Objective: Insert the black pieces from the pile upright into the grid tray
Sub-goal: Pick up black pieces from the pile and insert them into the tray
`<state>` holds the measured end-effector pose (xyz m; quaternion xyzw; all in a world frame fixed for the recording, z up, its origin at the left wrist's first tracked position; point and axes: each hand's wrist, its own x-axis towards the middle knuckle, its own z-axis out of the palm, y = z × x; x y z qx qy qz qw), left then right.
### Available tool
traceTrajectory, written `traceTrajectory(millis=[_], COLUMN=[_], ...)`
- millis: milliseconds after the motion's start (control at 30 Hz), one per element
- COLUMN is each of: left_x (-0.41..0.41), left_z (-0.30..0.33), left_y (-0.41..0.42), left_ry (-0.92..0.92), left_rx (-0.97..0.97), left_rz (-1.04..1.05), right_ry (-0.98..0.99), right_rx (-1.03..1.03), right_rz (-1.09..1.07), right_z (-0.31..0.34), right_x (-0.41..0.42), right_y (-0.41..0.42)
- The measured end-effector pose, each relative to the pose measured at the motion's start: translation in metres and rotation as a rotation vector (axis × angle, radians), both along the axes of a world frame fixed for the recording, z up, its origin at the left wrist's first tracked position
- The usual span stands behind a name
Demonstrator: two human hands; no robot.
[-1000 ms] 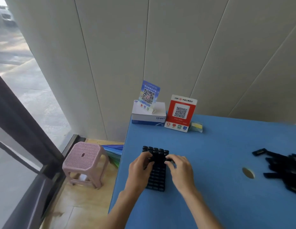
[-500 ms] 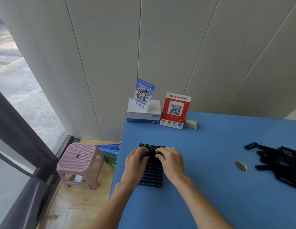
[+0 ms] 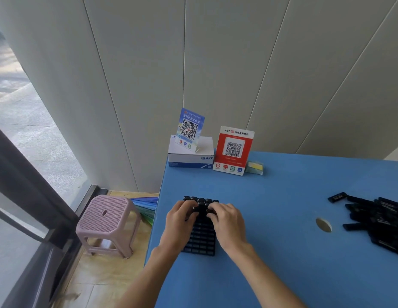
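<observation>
Your left hand [image 3: 179, 221] and right hand [image 3: 227, 221] sit curled on the tray [image 3: 201, 241], fingertips on the upright pieces [image 3: 201, 200]; can't tell any real grip.

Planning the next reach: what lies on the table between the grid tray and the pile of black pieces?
In the head view, only bare blue table and its round hole lie between the grid tray and the pile.

The table [image 3: 282, 218] is plain blue. The grid tray [image 3: 201, 240] and the pile of pieces [image 3: 378, 221] at right are black. The stool [image 3: 107, 216] at left is pale pink, perforated on top. Far off, a red-and-white sign [image 3: 233, 150], a blue-and-white sign [image 3: 190, 127] and a white box [image 3: 190, 155] with a blue stripe.
</observation>
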<state>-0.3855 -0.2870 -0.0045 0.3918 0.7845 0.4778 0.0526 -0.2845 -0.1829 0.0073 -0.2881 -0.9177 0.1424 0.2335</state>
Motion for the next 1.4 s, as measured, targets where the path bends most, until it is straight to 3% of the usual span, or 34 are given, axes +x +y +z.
traceTrajectory(millis=[667,1067,1400], left_x=[-0.009,-0.007,0.049], left_z=[-0.006,-0.002,-0.002], left_y=[0.008,0.002,0.015], left_ry=[0.395,0.47,0.529], left_rx=[-0.149,-0.185,-0.141], left_rz=[0.087,0.031,-0.121], right_ry=[0.018,-0.093,-0.148], right_rx=[0.04,0.079,0.124], right_rz=[-0.037,-0.063,-0.218], right_z=[-0.006,0.004,0.017], right_x=[0.018,0.03,0.116], right_y=[0.012,0.009,0.016])
